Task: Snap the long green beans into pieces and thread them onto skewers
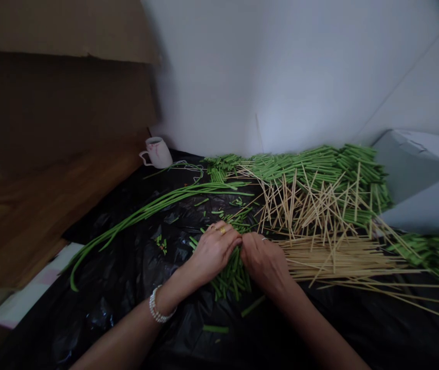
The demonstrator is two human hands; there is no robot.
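My left hand (215, 250), with rings and a pearl bracelet, is closed above a heap of short green bean pieces (232, 280). Right beside it, fingertips meeting, my right hand (263, 259) is closed too. What they pinch between them is hidden by the fingers. Long green beans (153, 205) lie to the left of the hands. To the right, thin wooden sticks (335, 257) are spread in a pile, and more sticks lean across skewered rows of green bean pieces (319, 162).
A white mug (158, 153) stands at the back left on the black plastic sheet (123, 267). A brown cardboard box (61, 97) rises at the left. At the right is a grey-white box (423, 185), with more green pieces (435, 257) in front of it.
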